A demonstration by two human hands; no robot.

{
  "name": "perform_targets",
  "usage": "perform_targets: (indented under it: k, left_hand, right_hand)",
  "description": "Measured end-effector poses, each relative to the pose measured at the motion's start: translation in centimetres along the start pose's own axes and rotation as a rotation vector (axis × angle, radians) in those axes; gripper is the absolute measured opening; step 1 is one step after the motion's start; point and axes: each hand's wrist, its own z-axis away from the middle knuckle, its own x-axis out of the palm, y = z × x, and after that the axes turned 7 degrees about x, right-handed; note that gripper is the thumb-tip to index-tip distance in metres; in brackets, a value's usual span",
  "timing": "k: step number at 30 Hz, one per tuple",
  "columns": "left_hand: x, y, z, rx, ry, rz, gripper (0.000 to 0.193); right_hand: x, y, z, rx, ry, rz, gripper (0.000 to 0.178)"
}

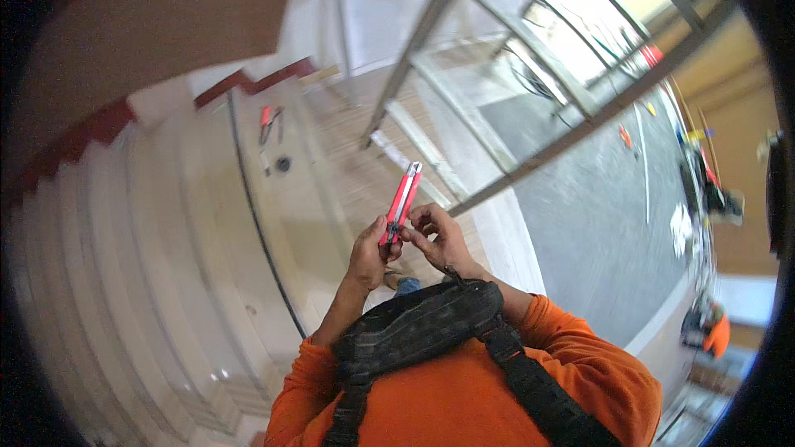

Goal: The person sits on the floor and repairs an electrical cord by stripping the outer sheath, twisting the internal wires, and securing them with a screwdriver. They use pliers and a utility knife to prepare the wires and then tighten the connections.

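Note:
A red utility knife with a pale metal channel stands tilted in front of my chest, its tip pointing up and away. My left hand is closed around its lower end. From the other side, the curled fingers of my right hand pinch at a dark knob low on the knife. Whether any blade sticks out is too small to tell. On the step to the left lie a red-handled tool, pliers-like in shape, and a small black round object.
A metal ladder leans across the space ahead. Pale stairs run along the left, with a dark strip along one edge. Grey floor covering spreads to the right. Another person in orange is at the far right.

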Motion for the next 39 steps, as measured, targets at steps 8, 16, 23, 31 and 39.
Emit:
perform_targets:
  k: [8,16,23,31,39]
  left_hand:
    - [19.5,-17.5,-4.6,-0.219,-0.233,-0.388,0.049]
    - [46.8,-33.3,-8.7,-0.139,-0.555,-0.595,0.043]
    - [60.4,-38.9,-14.6,-0.113,-0.601,-0.651,0.043]
    - [75.2,-44.5,-28.5,-0.162,-0.737,-0.567,0.046]
    - [89.6,-43.7,-39.5,-0.168,-0.873,-0.643,0.046]
  right_hand:
    - [-21.5,5.5,12.4,0.039,0.405,0.306,0.038]
    - [-43.9,12.5,20.9,0.1,0.972,-0.218,0.028]
    - [-59.2,12.1,20.8,0.062,0.967,-0.252,0.029]
    - [-76.8,14.2,13.1,0.15,1.221,-0.257,0.025]
    - [-91.4,10.3,4.8,0.152,1.41,-0.171,0.024]
